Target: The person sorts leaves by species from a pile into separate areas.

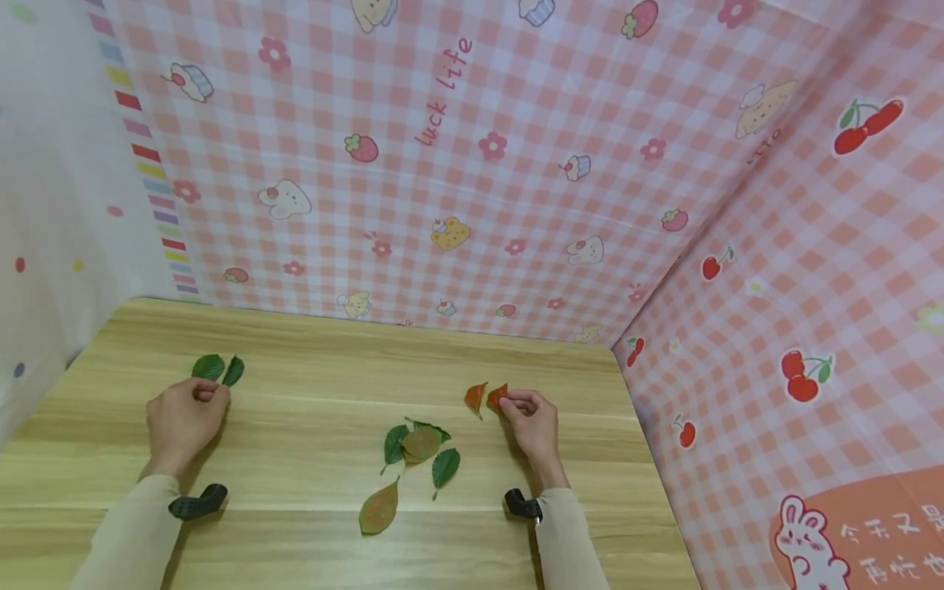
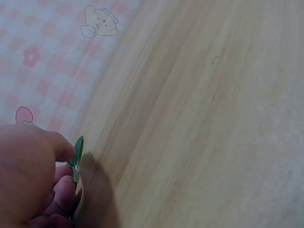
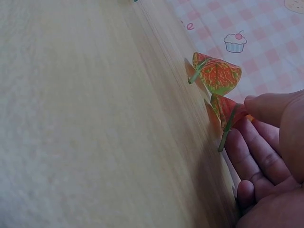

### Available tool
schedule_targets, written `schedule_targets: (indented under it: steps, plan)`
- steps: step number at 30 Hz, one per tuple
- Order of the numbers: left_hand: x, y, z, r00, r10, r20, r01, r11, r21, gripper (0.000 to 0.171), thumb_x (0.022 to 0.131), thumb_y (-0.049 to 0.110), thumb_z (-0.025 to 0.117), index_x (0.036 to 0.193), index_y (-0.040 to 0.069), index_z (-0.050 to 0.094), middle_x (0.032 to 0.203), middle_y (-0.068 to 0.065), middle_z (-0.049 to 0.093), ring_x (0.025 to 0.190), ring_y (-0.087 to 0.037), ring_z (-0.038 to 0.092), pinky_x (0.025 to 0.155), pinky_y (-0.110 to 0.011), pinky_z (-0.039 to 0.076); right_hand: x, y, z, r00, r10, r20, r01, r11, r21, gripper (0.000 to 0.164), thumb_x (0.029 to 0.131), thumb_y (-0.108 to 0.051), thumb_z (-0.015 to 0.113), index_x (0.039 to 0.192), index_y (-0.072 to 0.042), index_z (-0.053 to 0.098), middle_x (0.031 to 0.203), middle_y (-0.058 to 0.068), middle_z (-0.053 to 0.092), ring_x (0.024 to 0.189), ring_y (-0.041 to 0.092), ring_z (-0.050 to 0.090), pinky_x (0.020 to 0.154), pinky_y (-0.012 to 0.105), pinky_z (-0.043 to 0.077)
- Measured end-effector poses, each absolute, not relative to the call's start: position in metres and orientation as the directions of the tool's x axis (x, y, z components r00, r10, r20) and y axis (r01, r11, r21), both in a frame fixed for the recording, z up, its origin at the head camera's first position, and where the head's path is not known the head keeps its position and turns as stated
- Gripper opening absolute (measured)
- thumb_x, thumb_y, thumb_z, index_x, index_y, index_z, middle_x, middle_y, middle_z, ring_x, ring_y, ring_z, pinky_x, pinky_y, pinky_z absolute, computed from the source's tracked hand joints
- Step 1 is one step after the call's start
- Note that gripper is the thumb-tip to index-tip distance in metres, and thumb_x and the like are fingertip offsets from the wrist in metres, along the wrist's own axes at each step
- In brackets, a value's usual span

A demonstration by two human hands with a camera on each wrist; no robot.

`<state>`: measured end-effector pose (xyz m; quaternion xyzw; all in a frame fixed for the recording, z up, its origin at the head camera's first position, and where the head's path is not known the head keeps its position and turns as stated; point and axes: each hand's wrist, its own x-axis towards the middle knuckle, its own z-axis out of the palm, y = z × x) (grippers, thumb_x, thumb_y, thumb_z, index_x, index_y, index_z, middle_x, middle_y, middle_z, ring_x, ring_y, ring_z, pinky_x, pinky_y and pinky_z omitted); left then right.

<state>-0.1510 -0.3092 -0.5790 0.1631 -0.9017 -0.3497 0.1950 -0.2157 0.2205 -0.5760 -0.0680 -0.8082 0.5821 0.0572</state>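
Leaves, loose, centre group (image 1: 421, 443): middle of desk (image 1: 295, 533), between the two hands, nearer the right; left of the right hand (image 1: 535, 426), right of the left hand (image 1: 183, 424), slightly farther than either from the far edge. Lowest brownish leaf (image 1: 379, 510): long axis slanted, stem towards the group. Count: at least five central, three green, two brownish, any underneath cannot be told; two red leaves (image 1: 475, 398) towards far right corner; two green leaves (image 1: 209, 367) towards far left corner. Hands: two, left pinching one green leaf, right pinching one red leaf. Checked cloth (image 1: 398, 106): behind far edge
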Motion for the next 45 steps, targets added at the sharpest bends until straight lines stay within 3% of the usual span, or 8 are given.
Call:
schedule_targets:
  steps: [4, 10, 15, 22, 26, 33, 39, 45]
  plan:
    - [-0.149, -0.309, -0.577, -0.881, -0.436, 0.184, -0.189, 0.681, 0.708, 0.034, 0.102, 0.023, 0.068, 0.109, -0.008, 0.081, 0.102, -0.027, 0.082, 0.096, -0.047, 0.075, 0.078, -0.036, 0.045, -0.214, 0.222, -0.576, -0.987, 0.158, 0.021, 0.029, 0.308, -0.951, 0.022, 0.103, -0.012, 0.085, 0.119, 0.002, 0.079, 0.110, 0.017, 0.084, 0.092, 0.005, 0.072, 0.079, 0.016, 0.057]
    - [-0.141, -0.308, -0.575, -0.901, -0.421, 0.108, -0.223, 0.660, 0.717, 0.047, 0.104, 0.031, 0.066, 0.126, -0.009, 0.076, 0.115, -0.029, 0.079, 0.104, -0.042, 0.072, 0.083, -0.038, 0.045, -0.213, 0.224, -0.577, -0.993, 0.112, 0.022, 0.010, 0.281, -0.960, 0.032, 0.103, -0.010, 0.083, 0.130, 0.004, 0.074, 0.121, 0.022, 0.080, 0.099, 0.008, 0.072, 0.082, 0.015, 0.058]
    - [-0.134, -0.305, -0.571, -0.930, -0.363, 0.064, -0.204, 0.651, 0.731, 0.062, 0.108, 0.038, 0.064, 0.146, -0.011, 0.063, 0.131, -0.031, 0.073, 0.112, -0.041, 0.071, 0.087, -0.037, 0.046, -0.210, 0.227, -0.574, -0.995, 0.096, 0.019, 0.010, 0.289, -0.957, 0.045, 0.104, -0.010, 0.083, 0.142, 0.005, 0.067, 0.135, 0.027, 0.075, 0.117, 0.024, 0.073, 0.094, 0.015, 0.055]
    - [-0.122, -0.297, -0.563, -0.939, -0.343, 0.018, -0.215, 0.625, 0.750, 0.079, 0.110, 0.043, 0.065, 0.161, -0.014, 0.045, 0.148, -0.041, 0.054, 0.125, -0.053, 0.062, 0.088, -0.043, 0.045, -0.199, 0.231, -0.570, -0.995, 0.091, 0.047, -0.011, 0.363, -0.932, 0.061, 0.103, -0.021, 0.085, 0.154, 0.001, 0.060, 0.152, 0.023, 0.068, 0.142, 0.042, 0.065, 0.120, 0.053, 0.051]
    - [-0.115, -0.291, -0.562, -0.926, -0.375, 0.049, -0.210, 0.618, 0.757, 0.077, 0.110, 0.040, 0.066, 0.162, -0.013, 0.045, 0.147, -0.042, 0.052, 0.125, -0.054, 0.059, 0.091, -0.048, 0.044, -0.189, 0.233, -0.566, -0.993, 0.085, 0.087, -0.045, 0.407, -0.912, 0.061, 0.104, -0.022, 0.084, 0.155, 0.000, 0.059, 0.157, 0.023, 0.065, 0.145, 0.045, 0.063, 0.123, 0.064, 0.049]
    - [-0.107, -0.260, -0.558, -0.903, -0.368, 0.222, -0.070, 0.636, 0.769, 0.057, 0.105, 0.024, 0.075, 0.148, -0.011, 0.061, 0.143, -0.038, 0.060, 0.121, -0.054, 0.066, 0.096, -0.060, 0.044, -0.167, 0.227, -0.557, -0.992, 0.046, 0.118, -0.086, 0.443, -0.893, 0.060, 0.103, -0.023, 0.085, 0.154, -0.002, 0.061, 0.156, 0.020, 0.066, 0.145, 0.042, 0.060, 0.121, 0.064, 0.051]
    - [-0.108, -0.231, -0.558, -0.899, -0.257, 0.354, 0.088, 0.685, 0.723, 0.045, 0.100, 0.017, 0.082, 0.137, -0.005, 0.070, 0.129, -0.030, 0.072, 0.113, -0.049, 0.073, 0.092, -0.056, 0.049, -0.151, 0.212, -0.551, -0.984, -0.024, 0.177, -0.168, 0.464, -0.870, 0.056, 0.101, -0.018, 0.087, 0.150, -0.001, 0.065, 0.151, 0.017, 0.071, 0.143, 0.039, 0.062, 0.120, 0.062, 0.048]
    - [-0.110, -0.206, -0.560, -0.913, -0.146, 0.381, 0.184, 0.685, 0.705, 0.039, 0.100, 0.016, 0.085, 0.133, -0.003, 0.074, 0.123, -0.025, 0.079, 0.110, -0.043, 0.077, 0.088, -0.048, 0.059, -0.135, 0.193, -0.546, -0.966, -0.118, 0.228, -0.257, 0.468, -0.846, 0.052, 0.101, -0.017, 0.087, 0.148, -0.005, 0.067, 0.147, 0.019, 0.073, 0.140, 0.036, 0.066, 0.118, 0.058, 0.050]
